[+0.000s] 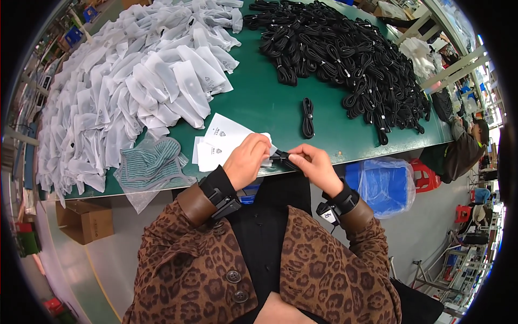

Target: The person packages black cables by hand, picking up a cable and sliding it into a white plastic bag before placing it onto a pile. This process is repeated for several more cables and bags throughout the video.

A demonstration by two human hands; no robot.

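Observation:
A bundled black cable [284, 160] lies between my two hands at the table's front edge. My right hand [315, 167] pinches it between thumb and fingers. My left hand [248, 161] is closed at the right end of the white bags [224, 136], its fingers on the edge of a bag beside the cable's tip. Whether the tip is inside that bag, I cannot tell. These flat bags lie loosely stacked under and left of my left hand. One more bundled black cable [307, 117] rests alone on the table, beyond my right hand.
Filled white bags [140, 81] are heaped on the left of the green table [259, 108], bundled black cables [345, 59] at the back right. A striped cloth in clear plastic [152, 166] lies front left. Below stand a lined blue bin [377, 189] and a cardboard box [89, 221]. A person [468, 148] is at right.

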